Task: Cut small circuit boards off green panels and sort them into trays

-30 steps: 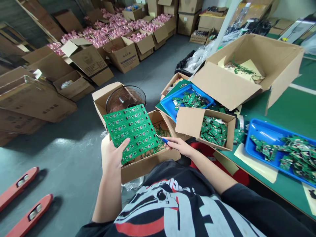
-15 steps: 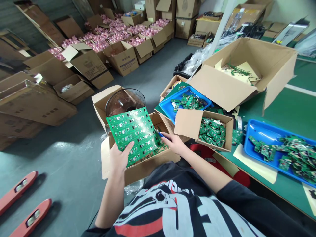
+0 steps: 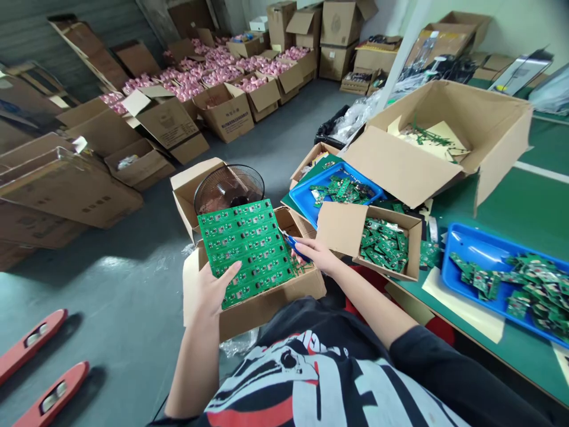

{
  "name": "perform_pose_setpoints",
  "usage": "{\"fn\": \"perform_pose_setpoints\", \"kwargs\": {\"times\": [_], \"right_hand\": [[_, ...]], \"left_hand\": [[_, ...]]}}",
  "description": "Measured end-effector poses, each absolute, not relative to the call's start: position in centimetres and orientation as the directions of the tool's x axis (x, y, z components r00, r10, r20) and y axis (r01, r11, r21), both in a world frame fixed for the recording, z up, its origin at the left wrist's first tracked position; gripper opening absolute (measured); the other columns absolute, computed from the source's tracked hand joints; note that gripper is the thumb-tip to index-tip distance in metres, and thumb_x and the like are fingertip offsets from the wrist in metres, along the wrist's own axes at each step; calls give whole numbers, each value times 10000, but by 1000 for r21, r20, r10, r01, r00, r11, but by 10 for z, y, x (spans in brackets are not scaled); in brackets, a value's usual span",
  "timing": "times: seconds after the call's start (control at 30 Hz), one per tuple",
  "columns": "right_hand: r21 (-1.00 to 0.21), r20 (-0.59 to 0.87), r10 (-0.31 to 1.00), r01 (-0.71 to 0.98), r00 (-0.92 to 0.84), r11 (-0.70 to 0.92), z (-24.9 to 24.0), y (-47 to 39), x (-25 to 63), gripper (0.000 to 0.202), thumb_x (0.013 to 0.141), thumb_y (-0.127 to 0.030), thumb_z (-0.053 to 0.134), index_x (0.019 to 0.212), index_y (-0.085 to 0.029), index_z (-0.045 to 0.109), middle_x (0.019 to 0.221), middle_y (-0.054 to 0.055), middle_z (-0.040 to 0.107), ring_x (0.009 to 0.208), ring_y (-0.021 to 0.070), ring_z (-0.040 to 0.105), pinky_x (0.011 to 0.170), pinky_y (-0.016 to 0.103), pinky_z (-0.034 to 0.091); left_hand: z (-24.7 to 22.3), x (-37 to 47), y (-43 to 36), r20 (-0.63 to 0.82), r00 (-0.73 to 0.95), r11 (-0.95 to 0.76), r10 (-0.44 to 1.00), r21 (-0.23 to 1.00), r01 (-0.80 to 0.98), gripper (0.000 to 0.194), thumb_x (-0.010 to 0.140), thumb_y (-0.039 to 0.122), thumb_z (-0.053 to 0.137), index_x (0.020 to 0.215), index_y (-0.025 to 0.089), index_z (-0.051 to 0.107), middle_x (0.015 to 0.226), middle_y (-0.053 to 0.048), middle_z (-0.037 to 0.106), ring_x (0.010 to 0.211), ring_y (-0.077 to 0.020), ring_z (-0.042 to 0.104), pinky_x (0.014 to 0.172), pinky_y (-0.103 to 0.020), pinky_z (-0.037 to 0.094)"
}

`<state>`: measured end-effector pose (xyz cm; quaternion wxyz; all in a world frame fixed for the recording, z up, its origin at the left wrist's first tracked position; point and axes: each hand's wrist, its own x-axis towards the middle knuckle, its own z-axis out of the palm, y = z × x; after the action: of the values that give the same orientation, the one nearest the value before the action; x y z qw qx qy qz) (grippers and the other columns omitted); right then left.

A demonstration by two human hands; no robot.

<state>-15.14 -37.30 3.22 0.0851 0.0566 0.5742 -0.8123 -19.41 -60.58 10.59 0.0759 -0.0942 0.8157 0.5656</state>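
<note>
A large green circuit board panel (image 3: 244, 252), with rows of small parts on it, is gripped along its left edge by my left hand (image 3: 213, 287), thumb on top. My right hand (image 3: 316, 254) is closed round the blue handles of a pair of cutting pliers (image 3: 297, 247). The pliers' jaws are at the panel's right edge; whether they touch it I cannot tell. Beneath the panel stands an open cardboard box (image 3: 275, 302) with green scraps inside, partly hidden by the panel.
Right of me, a green table (image 3: 502, 201) bears a small box (image 3: 391, 240) of cut boards, a blue tray (image 3: 471, 237) and a farther blue tray (image 3: 306, 188), both holding boards. A fan (image 3: 229, 190) stands behind the panel. Red pallet-jack forks (image 3: 53, 394) lie on the left floor.
The panel has turned flatter to my view, losing its bright glare. My right hand and the pliers have shifted slightly, and more of the blue handles shows. The whole view has moved a little.
</note>
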Motion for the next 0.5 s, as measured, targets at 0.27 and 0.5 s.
{"fn": "perform_pose_setpoints", "kwargs": {"times": [0.27,0.5], "right_hand": [[-995,-78,153,86,-985,51,28,-393,-152,378,784,-420,509,1055,-191,639,832,31,657,765,186,581,681,290,437],[-994,-107,143,102,-984,-46,21,-396,-156,435,746,-441,559,1092,-185,620,892,49,656,731,167,580,673,294,456]], "left_hand": [[112,-191,-598,-94,-991,595,-100,792,-135,381,606,389,681,905,156,636,827,-55,693,775,-236,639,656,-322,502],[119,-187,-598,-110,-989,603,-96,784,-146,361,615,389,665,897,165,636,830,-55,693,774,-238,638,656,-329,501]]}}
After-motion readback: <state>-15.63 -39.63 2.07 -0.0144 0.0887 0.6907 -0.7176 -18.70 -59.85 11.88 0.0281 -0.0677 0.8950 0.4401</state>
